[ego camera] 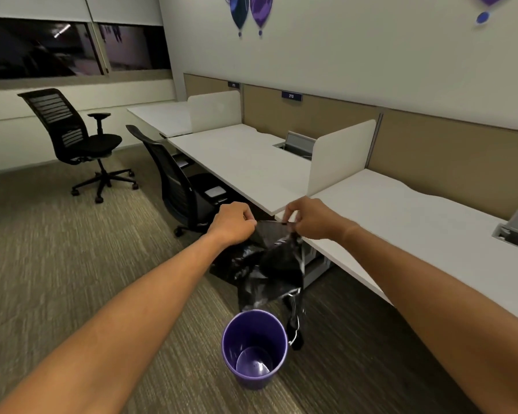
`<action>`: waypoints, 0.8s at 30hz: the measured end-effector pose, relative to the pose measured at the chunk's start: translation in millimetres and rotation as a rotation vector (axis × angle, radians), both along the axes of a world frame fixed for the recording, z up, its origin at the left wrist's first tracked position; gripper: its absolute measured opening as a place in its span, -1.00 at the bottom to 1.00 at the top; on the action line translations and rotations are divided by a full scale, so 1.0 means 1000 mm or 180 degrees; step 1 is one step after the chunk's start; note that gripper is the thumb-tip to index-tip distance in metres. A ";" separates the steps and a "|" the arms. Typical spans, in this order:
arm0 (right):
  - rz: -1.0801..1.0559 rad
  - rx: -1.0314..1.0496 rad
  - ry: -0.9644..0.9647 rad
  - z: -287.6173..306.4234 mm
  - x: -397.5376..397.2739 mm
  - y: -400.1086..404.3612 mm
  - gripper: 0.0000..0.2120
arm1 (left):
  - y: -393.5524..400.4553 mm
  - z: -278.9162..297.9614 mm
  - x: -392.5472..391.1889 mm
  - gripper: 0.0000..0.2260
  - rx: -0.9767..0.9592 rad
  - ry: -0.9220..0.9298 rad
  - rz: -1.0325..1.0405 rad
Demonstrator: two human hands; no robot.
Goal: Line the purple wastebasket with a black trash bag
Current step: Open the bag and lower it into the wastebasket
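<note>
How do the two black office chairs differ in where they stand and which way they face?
The black mesh-back office chair by the window stands out on the open carpet, away from any desk; the black office chair at the white desk is tucked against the desk's edge. The window chair shows its seat and an armrest; the desk chair mostly shows its back. Both are dark and roll on castor bases.

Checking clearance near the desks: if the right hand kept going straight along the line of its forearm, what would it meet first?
Probably the white desk edge just beyond the right hand, though depth is unclear.
</note>
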State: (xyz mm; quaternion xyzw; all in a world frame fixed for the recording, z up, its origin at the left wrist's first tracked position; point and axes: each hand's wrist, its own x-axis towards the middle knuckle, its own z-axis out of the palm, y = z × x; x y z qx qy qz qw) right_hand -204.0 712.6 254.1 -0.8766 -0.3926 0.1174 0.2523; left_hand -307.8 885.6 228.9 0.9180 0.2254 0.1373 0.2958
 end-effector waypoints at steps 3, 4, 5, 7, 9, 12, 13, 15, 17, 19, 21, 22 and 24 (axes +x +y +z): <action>-0.0238 -0.0757 -0.0617 -0.010 0.016 -0.019 -0.82 | 0.007 -0.003 -0.001 -0.89 0.0181 0.0001 -0.0063; -0.0341 -0.0853 -0.0684 -0.015 0.018 -0.022 -0.81 | 0.007 -0.005 0.000 -0.90 0.0200 -0.0004 -0.0040; -0.0432 -0.0912 -0.0670 -0.021 0.020 -0.024 -0.79 | 0.007 -0.007 0.000 -0.90 0.0214 -0.0036 -0.0003; -0.0590 -0.1042 -0.0511 -0.033 0.023 -0.027 -0.78 | 0.006 -0.010 0.001 -0.87 0.0255 -0.0125 0.0147; -0.0763 -0.1204 -0.0296 -0.043 0.025 -0.034 -0.81 | 0.009 -0.011 -0.003 -0.86 0.0413 -0.0168 0.0287; -0.0995 -0.1004 0.0066 -0.051 0.036 -0.042 -0.84 | 0.020 -0.014 -0.014 -0.87 0.0489 -0.0083 0.0417; -0.1062 -0.0709 0.0358 -0.052 0.039 -0.042 -0.85 | 0.024 -0.015 -0.019 -0.88 0.0435 -0.0014 0.0435; -0.1079 -0.0008 0.1109 -0.050 0.039 -0.035 -0.83 | 0.027 -0.018 -0.026 -0.93 0.0341 0.0178 0.0454; -0.0857 0.0395 0.1423 -0.044 0.030 -0.023 -0.79 | 0.023 -0.024 -0.030 -0.71 0.0286 0.0362 0.0391; -0.0458 0.0457 0.1231 -0.041 0.022 -0.008 -0.78 | 0.010 -0.032 -0.027 -0.40 0.0101 0.0340 0.0224; -0.0127 0.0525 0.0993 -0.044 0.016 0.006 -0.78 | -0.007 -0.044 -0.019 -0.35 0.0072 0.0352 0.0065; -0.0006 0.0612 0.0969 -0.047 0.014 0.012 -0.80 | -0.013 -0.051 -0.014 -0.46 0.0090 0.0344 0.0062; 0.0082 0.0810 0.0861 -0.057 0.017 0.020 -0.88 | -0.017 -0.062 -0.009 -0.80 0.0071 0.0258 0.0327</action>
